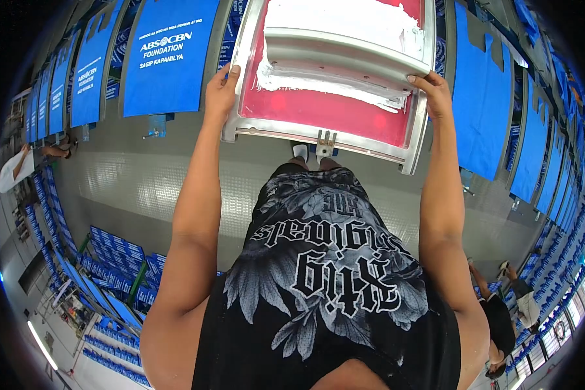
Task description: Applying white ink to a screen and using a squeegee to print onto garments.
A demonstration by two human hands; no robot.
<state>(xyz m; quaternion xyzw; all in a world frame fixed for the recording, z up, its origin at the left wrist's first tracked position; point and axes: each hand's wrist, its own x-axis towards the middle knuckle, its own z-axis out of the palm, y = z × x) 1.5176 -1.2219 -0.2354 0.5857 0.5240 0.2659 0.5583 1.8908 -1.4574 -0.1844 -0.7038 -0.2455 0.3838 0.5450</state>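
Hands [222,91] gripping frame [325,127], blue panels [166,58] beside

A screen-printing workshop: long rows of blue cloth panels [169,55] lie on tables either side of a grey aisle floor [136,182], a metal-framed printing screen [335,71] carries white ink [325,84], and what look like printed stacks [120,253] lie nearby.

Left hand [221,91] and right hand [433,93] grip printing screen [318,110].
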